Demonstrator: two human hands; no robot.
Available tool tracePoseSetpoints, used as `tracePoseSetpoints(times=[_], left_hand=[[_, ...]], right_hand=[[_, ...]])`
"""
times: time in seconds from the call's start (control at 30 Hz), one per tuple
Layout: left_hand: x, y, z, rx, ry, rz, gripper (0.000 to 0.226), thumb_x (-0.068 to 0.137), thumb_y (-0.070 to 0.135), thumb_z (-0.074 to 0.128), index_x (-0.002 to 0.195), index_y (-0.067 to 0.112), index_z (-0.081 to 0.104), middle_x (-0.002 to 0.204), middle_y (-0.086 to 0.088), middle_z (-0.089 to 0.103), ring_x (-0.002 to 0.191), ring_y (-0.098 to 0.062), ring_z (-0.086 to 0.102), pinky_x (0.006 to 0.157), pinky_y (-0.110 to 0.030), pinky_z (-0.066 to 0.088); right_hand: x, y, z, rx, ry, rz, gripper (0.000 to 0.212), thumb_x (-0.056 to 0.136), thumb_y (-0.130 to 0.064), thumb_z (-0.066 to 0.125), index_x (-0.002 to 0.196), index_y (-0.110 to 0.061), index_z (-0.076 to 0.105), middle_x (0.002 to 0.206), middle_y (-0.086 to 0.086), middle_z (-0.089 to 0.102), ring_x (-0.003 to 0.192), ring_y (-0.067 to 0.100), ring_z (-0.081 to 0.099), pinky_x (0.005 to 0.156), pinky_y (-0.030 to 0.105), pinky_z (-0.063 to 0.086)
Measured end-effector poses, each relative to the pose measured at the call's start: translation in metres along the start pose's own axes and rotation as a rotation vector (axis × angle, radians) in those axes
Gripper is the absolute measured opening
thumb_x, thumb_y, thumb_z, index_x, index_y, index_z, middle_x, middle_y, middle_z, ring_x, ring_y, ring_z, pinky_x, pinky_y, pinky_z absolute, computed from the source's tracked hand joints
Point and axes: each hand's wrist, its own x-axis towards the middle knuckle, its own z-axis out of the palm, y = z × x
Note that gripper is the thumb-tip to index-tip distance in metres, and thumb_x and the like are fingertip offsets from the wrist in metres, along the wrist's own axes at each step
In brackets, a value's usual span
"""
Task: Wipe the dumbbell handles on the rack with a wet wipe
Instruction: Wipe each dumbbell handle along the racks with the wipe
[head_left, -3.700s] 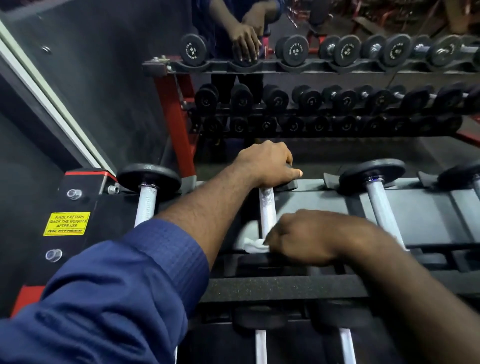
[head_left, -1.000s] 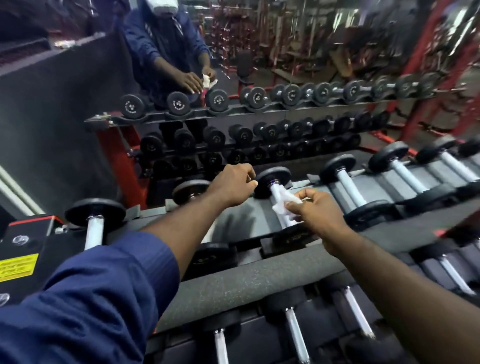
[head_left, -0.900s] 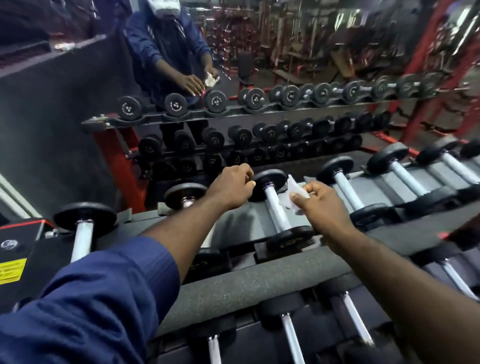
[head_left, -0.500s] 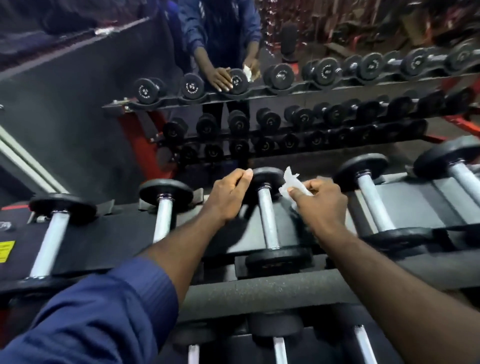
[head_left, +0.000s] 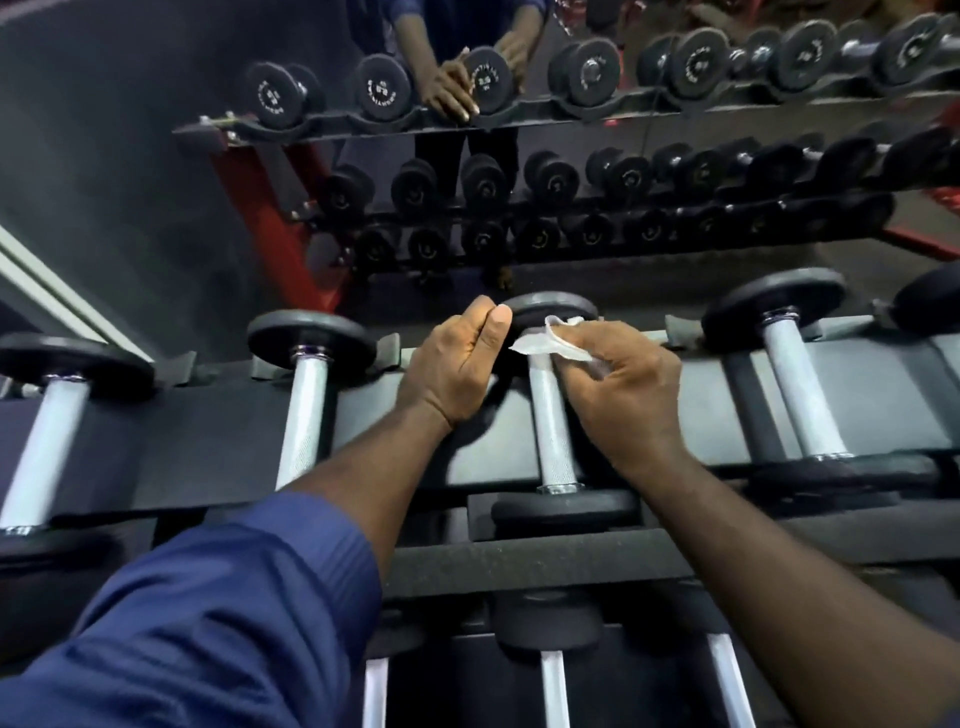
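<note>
step: wiping middle dumbbell handle on rack | right hand pinches wet wipe at handle's far end | left hand curled, thumb at far plate, grip unclear | next, likely: draw wipe along handle toward near plate

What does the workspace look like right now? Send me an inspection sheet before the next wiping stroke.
Surface: rack tray, dark, with dumbbells in a row across it.
Job's things: wet wipe, crumpled, at the far end of the middle dumbbell handle.
Clutter: nothing seen.
Grips: left hand curled on that dumbbell's far plate; right hand pinches the wipe.
Cables: nothing seen.
Surroundings: mirror behind reflects the rack; lower tier of dumbbells below.
</note>
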Motion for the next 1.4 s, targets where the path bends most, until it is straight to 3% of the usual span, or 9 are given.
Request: tracePoseSetpoints(times=[0.13, 0.3, 0.53, 0.8, 0.9, 1.03, 1.17, 1.3, 1.4], left_hand=[[0.001, 0.000, 0.000, 0.006, -0.011, 0.014, 0.048, 0.103, 0.067, 0.021, 0.095, 0.028, 0.048, 0.075, 0.000, 0.057, 0.080, -0.032, 0.061, 0.074, -0.051, 0.050], [0.000, -0.003, 0.003, 0.049, -0.016, 0.018, 0.046, 0.100, 0.070, 0.018, 0.096, 0.032, 0.045, 0.074, 0.003, 0.052, 0.082, -0.033, 0.060, 0.075, -0.046, 0.047], [-0.001, 0.000, 0.002, 0.066, -0.005, 0.015, 0.048, 0.101, 0.069, 0.020, 0.095, 0.029, 0.045, 0.070, 0.006, 0.051, 0.077, -0.030, 0.058, 0.072, -0.044, 0.047], [-0.001, -0.001, 0.002, 0.026, 0.013, 0.026, 0.040, 0.103, 0.064, 0.024, 0.089, 0.031, 0.043, 0.065, 0.008, 0.046, 0.068, -0.022, 0.054, 0.067, -0.039, 0.040], [0.000, -0.001, 0.001, 0.009, 0.025, 0.029, 0.042, 0.102, 0.065, 0.023, 0.089, 0.031, 0.044, 0.064, 0.008, 0.044, 0.068, -0.023, 0.052, 0.066, -0.043, 0.045], [0.001, -0.002, 0.003, 0.041, 0.016, 0.028, 0.045, 0.100, 0.068, 0.020, 0.089, 0.032, 0.043, 0.065, 0.007, 0.045, 0.072, -0.026, 0.055, 0.068, -0.042, 0.044], [0.001, 0.000, 0.001, 0.044, 0.014, 0.023, 0.045, 0.100, 0.070, 0.020, 0.089, 0.032, 0.042, 0.066, 0.006, 0.045, 0.073, -0.029, 0.056, 0.068, -0.045, 0.047], [0.001, -0.001, 0.003, 0.045, 0.010, 0.001, 0.050, 0.099, 0.071, 0.020, 0.093, 0.029, 0.045, 0.065, 0.005, 0.047, 0.071, -0.028, 0.053, 0.068, -0.038, 0.037], [0.001, -0.001, 0.002, 0.036, 0.014, 0.000, 0.053, 0.099, 0.072, 0.020, 0.093, 0.027, 0.047, 0.066, 0.004, 0.049, 0.071, -0.027, 0.055, 0.068, -0.039, 0.039]], right_hand=[[0.001, 0.000, -0.001, -0.051, 0.004, -0.078, 0.025, 0.084, -0.003, 0.074, 0.104, -0.017, 0.081, 0.102, -0.004, 0.077, 0.094, 0.006, 0.070, 0.091, 0.013, 0.049], [-0.008, 0.004, -0.005, -0.069, -0.084, 0.114, 0.032, 0.083, 0.000, 0.067, 0.105, -0.018, 0.081, 0.098, -0.005, 0.079, 0.087, 0.007, 0.074, 0.087, 0.006, 0.048], [0.004, -0.004, -0.007, -0.017, -0.046, -0.074, 0.022, 0.085, -0.010, 0.076, 0.105, -0.017, 0.081, 0.102, -0.003, 0.078, 0.094, 0.003, 0.071, 0.090, 0.022, 0.056], [-0.003, 0.002, -0.003, 0.035, -0.048, 0.057, 0.029, 0.086, -0.004, 0.073, 0.109, -0.021, 0.081, 0.105, -0.013, 0.077, 0.095, -0.002, 0.071, 0.089, 0.012, 0.051], [-0.003, 0.003, -0.005, 0.155, -0.048, 0.234, 0.028, 0.085, -0.004, 0.076, 0.105, -0.023, 0.081, 0.097, -0.024, 0.074, 0.087, -0.003, 0.072, 0.078, 0.007, 0.050], [-0.006, 0.000, -0.004, 0.162, -0.044, 0.157, 0.033, 0.085, -0.002, 0.075, 0.108, -0.024, 0.080, 0.103, -0.019, 0.076, 0.092, -0.003, 0.072, 0.084, 0.016, 0.055], [-0.002, 0.009, -0.005, 0.169, -0.081, 0.396, 0.022, 0.082, -0.008, 0.080, 0.099, -0.023, 0.082, 0.087, -0.022, 0.075, 0.085, -0.007, 0.070, 0.079, 0.013, 0.054], [-0.004, 0.013, 0.006, 0.425, -0.245, 0.706, 0.020, 0.079, -0.026, 0.081, 0.094, -0.013, 0.081, 0.090, 0.000, 0.078, 0.085, 0.015, 0.071, 0.079, 0.036, 0.058], [-0.001, 0.002, 0.008, 0.885, -0.361, 1.009, 0.020, 0.091, 0.010, 0.059, 0.105, 0.008, 0.072, 0.103, 0.020, 0.076, 0.098, 0.031, 0.072, 0.092, 0.042, 0.059]])
